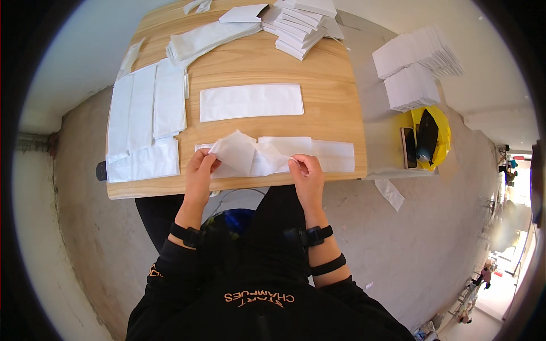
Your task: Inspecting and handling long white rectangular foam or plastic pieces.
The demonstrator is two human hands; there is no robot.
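Near the table's front edge, I hold a crumpled, thin white sheet (236, 153) between my two hands. Its left corner is pinched by the thumb and fingers of my left hand (199, 174). At the other end, my right hand (307, 178) grips the sheet's edge with closed fingers. Beneath and behind it lies a long, flat white sheet (334, 156), partly covered. Farther back, a neat white rectangular stack of flat sheets or sleeves (251, 102) rests alone on the wood. Whether these are paper or plastic I cannot tell.
Overlapping white packs (142, 111) cover the wooden table's (239, 65) left side. White folded cartons (298, 28) pile up at the back. On a grey surface to the right are more white stacks (412, 85), a yellow bag (442, 139) and a phone (408, 148). A white scrap (389, 194) lies below.
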